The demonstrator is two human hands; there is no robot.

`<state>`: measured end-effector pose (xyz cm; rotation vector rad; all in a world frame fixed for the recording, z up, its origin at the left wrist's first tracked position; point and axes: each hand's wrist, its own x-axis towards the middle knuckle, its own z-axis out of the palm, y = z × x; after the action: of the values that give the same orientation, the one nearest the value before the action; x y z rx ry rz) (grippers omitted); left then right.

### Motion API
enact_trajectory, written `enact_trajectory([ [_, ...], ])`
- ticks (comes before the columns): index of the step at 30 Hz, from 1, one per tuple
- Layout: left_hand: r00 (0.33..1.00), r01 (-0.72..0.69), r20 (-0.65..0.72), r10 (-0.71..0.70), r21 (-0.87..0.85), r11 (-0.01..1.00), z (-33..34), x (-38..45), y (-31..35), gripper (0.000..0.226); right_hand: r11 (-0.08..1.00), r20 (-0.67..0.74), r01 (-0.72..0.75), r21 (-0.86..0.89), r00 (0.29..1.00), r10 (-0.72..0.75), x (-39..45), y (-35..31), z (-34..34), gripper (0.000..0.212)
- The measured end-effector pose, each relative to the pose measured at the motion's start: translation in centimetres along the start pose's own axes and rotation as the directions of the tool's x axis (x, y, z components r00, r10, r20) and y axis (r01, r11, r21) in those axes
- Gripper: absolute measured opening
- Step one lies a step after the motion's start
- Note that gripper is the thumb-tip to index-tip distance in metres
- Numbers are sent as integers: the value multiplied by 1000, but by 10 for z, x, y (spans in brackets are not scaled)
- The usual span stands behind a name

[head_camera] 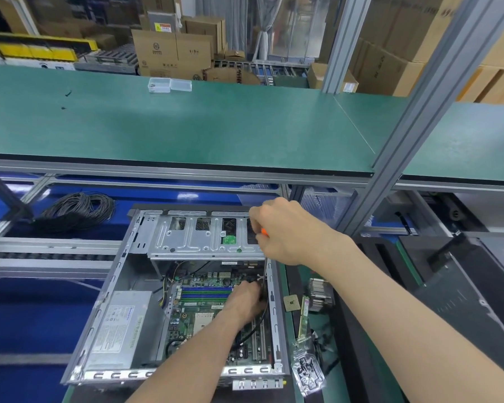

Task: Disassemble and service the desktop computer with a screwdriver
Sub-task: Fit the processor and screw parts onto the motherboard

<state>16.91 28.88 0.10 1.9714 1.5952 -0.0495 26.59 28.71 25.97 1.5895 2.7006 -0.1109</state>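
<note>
An opened desktop computer [186, 301] is seen lying on its side on the lower counter [291, 286], its motherboard [204, 309] exposed beside the power supply [120, 330]. The orange-handled screwdriver [264, 231] is gripped in the closed fingers of the right hand [285, 231] above the drive cage [207, 237], its shaft reaching down toward the board's far right corner, where the left hand [245, 301] is curled around something by the black cables [253, 330]; what is held cannot be told. A slip of the tip could be expected to score the board or nick a cable, and a freed screw could be lost among the components. A removed processor [291, 303], memory stick [303, 318] and heatsink [320, 295] lie on the counter just beside the case. The power supply's label is too blurred to be read, as is the printing on the cardboard boxes [172, 53] behind.
</note>
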Motion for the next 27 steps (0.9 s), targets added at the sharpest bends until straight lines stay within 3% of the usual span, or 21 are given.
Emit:
enact_trajectory([
  [2, 1000, 11, 15, -11, 4, 1000, -2, 0, 1, 9, 992, 89, 44, 116, 995, -54, -2, 1, -3, 24],
  [4, 999, 34, 32, -34, 2, 999, -2, 2, 1, 9, 990, 63, 43, 135, 997, -52, -4, 0, -4, 27],
  [7, 998, 52, 40, -52, -9, 999, 1, 3, 0, 20, 990, -70, -68, -120, 996, 60, -4, -2, 0, 32],
  [9, 998, 47, 44, -47, -5, 999, 2, 3, 0, 12, 977, -97, -109, -185, 991, 93, -2, -1, 0, 34],
  [12, 999, 36, 32, -36, 2, 999, 2, 4, -1, 10, 999, -19, -27, -36, 999, 26, -1, 1, 0, 5],
  [15, 999, 32, 28, -32, 17, 999, 2, 4, -1, 12, 991, 98, 39, 125, 994, -52, -4, 3, -5, 27],
  [18, 999, 37, 18, -37, 22, 999, 2, 3, -1, 25, 999, -13, 11, 41, 1000, -10, -6, 1, -2, 24],
  [21, 999, 28, 27, -29, 31, 999, 2, 2, 0, 20, 996, -99, -63, -69, 994, 56, -3, 1, 4, 31],
  [24, 1000, 17, 26, -18, 36, 999, 2, 3, -1, 28, 999, -80, -14, 50, 997, 18, 0, 2, 8, 17],
  [27, 999, 7, 31, -8, 35, 999, 2, 4, -1, 32, 977, -138, -33, 212, 988, 63, -2, 7, 16, 24],
])
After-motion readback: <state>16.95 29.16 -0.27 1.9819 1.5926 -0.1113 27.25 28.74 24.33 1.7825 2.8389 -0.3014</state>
